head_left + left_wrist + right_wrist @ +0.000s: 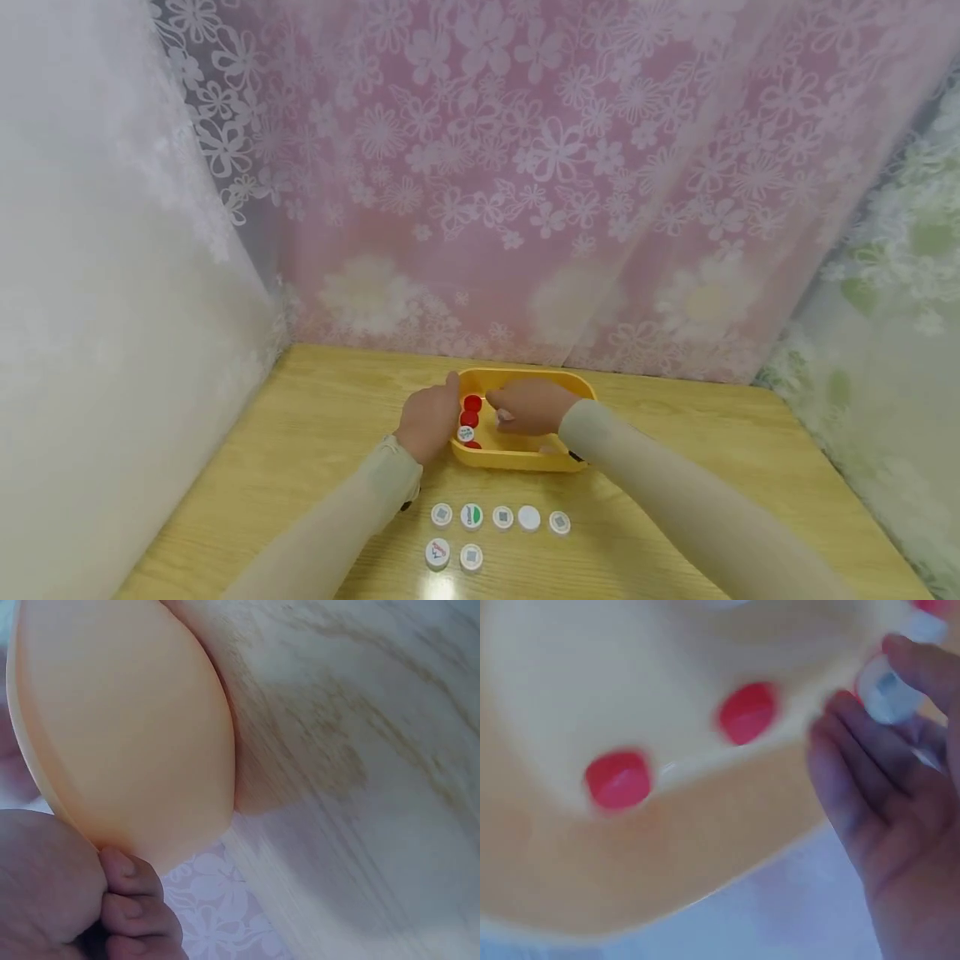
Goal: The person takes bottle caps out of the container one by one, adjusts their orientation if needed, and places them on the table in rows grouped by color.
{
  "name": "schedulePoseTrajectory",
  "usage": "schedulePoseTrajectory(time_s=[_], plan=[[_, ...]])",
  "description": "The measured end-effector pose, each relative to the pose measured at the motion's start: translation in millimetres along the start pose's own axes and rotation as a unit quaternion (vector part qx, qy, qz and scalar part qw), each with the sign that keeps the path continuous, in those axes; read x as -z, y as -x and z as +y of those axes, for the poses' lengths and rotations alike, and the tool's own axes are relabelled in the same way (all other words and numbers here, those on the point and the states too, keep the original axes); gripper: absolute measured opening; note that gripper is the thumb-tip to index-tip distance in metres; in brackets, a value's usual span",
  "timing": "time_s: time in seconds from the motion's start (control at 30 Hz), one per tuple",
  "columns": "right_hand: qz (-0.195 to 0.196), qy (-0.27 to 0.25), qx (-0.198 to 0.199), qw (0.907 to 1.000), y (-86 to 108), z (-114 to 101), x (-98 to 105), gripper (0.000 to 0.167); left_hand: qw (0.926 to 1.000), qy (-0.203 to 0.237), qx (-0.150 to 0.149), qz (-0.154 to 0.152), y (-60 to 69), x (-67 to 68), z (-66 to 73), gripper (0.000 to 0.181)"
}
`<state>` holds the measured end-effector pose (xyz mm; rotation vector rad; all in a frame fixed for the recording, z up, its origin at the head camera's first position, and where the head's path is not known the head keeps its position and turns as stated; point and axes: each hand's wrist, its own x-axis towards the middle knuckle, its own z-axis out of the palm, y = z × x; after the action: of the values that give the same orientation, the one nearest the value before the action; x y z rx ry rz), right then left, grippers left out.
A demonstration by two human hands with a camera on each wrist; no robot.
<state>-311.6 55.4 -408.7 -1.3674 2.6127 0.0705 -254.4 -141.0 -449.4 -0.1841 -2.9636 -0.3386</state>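
Note:
The yellow tray (517, 460) stands on the wooden table, with red caps (469, 418) and a white patterned cap (466, 433) along its left inner side. My left hand (430, 419) grips the tray's left wall; in the left wrist view the thumb and curled fingers of that hand (82, 892) are at the rim of the tray (142, 735). Inside the tray is my right hand (534, 406). In the right wrist view this hand (907, 765) pinches a white cap (889, 690) between thumb and fingers, beside red caps (748, 714).
Several white caps lie on the table (315, 467) in front of the tray, five of them in a row (502, 517) and two nearer (471, 557). A pink flowered curtain (480, 208) hangs behind the table, with pale cloth on both sides.

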Motion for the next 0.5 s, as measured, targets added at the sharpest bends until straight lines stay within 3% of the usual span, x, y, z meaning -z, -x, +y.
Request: schedulePoseTrajectory(time_s=[0.07, 0.13, 0.23, 0.37, 0.43, 0.5], plan=[[0.087, -0.032, 0.029, 0.9953, 20.3, -11, 12, 0.019, 1.0000, 0.006, 0.004, -0.002, -1.6, 1.6, 0.2, 0.045], [0.159, -0.069, 0.056, 0.9833, 45.0, -27, 16, 0.021, 1.0000, 0.006, 0.002, -0.005, -2.0, 3.1, 1.0, 0.046], [0.211, -0.084, 0.104, 0.9683, 82.4, -58, 9, 0.028, 0.9999, 0.007, 0.003, -0.007, -2.8, 3.8, 2.0, 0.044], [0.206, -0.064, 0.164, 0.9626, 116.9, -89, -19, 0.027, 0.9996, 0.006, 0.017, -0.021, -3.9, 2.5, 1.9, 0.044], [0.183, -0.061, 0.162, 0.9677, 125.8, -98, -34, 0.026, 0.9992, 0.012, 0.026, -0.027, -3.6, 1.9, 2.0, 0.045], [0.143, -0.073, 0.136, 0.9777, 131.2, -103, -46, 0.024, 0.9988, 0.016, 0.032, -0.033, -3.0, 1.6, 3.5, 0.046]])
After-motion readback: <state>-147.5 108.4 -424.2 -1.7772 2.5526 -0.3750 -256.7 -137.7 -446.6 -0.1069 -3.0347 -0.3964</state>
